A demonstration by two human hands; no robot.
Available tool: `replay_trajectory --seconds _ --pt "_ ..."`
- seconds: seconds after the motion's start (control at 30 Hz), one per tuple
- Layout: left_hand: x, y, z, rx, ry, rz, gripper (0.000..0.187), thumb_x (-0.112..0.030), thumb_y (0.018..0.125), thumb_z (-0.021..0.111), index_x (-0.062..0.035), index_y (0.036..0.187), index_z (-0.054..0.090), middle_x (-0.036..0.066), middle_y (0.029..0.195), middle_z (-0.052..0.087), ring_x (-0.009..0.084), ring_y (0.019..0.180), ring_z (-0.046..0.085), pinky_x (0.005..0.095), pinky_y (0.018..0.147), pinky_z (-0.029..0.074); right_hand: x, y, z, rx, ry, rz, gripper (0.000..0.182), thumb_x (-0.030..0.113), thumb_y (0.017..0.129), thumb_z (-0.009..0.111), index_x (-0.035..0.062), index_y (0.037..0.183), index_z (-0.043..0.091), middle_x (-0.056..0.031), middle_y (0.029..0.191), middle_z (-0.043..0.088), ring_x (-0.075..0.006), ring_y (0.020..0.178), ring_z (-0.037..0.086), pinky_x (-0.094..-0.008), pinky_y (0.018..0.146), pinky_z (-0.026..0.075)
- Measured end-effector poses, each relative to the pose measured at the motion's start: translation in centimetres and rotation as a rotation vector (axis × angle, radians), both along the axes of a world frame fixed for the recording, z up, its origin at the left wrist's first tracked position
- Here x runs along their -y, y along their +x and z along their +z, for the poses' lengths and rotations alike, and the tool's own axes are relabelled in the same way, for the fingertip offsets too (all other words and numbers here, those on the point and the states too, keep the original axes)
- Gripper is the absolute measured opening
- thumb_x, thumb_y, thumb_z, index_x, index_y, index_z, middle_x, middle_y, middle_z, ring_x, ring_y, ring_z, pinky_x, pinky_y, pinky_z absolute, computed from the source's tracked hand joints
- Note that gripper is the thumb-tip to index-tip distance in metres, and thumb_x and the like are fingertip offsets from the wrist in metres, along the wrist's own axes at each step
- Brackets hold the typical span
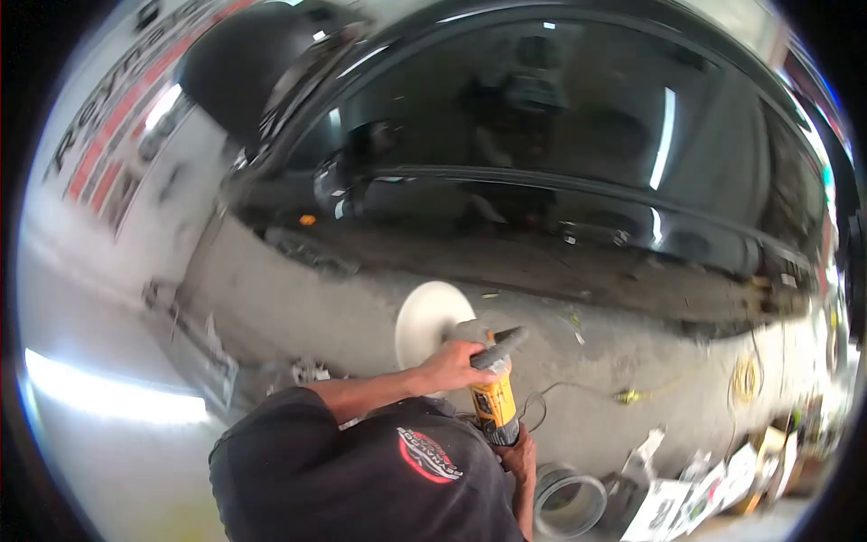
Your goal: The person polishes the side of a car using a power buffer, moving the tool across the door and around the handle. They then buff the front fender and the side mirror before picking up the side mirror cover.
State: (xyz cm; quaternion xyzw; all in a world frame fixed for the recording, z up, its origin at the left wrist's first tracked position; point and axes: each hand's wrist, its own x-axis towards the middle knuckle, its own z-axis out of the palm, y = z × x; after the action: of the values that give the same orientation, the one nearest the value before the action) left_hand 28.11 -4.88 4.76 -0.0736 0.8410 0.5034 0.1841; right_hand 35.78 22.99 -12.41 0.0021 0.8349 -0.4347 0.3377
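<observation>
Your left hand [452, 366] wraps closed around the dark side handle [499, 349] of a yellow rotary polisher [493, 397]. Your right hand [518, 449] grips the polisher's rear body low down, fingers curled round it, though partly hidden behind your black shirt [361, 479] with its red-and-white logo. The polisher is held in front of your chest, above the concrete floor [298, 307]. Its white round polishing pad [428, 321] faces away from you, near the lower edge of a glossy black car [560, 135] but apart from the paint. A cord [560, 390] runs from the tool across the floor toward a coiled yellow cable [745, 378]. A roll of tape [569, 501] lies just beside your right elbow, with loose papers [686, 497] beyond it.
</observation>
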Motion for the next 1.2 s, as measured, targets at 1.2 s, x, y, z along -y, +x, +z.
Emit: replay_trajectory --seconds 1.2 --pt "36.1 20.7 10.2 -0.552 -0.036 0.691 0.030 -0.018 0.075 0.087 -0.0008 0.072 0.062 0.000 0.056 0.055 0.0053 0.052 0.048 0.0263 0.048 0.035 36.5 -1.0 16.6 -0.118 -0.198 0.562 0.118 0.018 0.060 0.091 0.0041 0.155 0.023 -0.0229 0.140 0.055 -0.0372 0.129 0.056 -0.0431 0.109 0.043"
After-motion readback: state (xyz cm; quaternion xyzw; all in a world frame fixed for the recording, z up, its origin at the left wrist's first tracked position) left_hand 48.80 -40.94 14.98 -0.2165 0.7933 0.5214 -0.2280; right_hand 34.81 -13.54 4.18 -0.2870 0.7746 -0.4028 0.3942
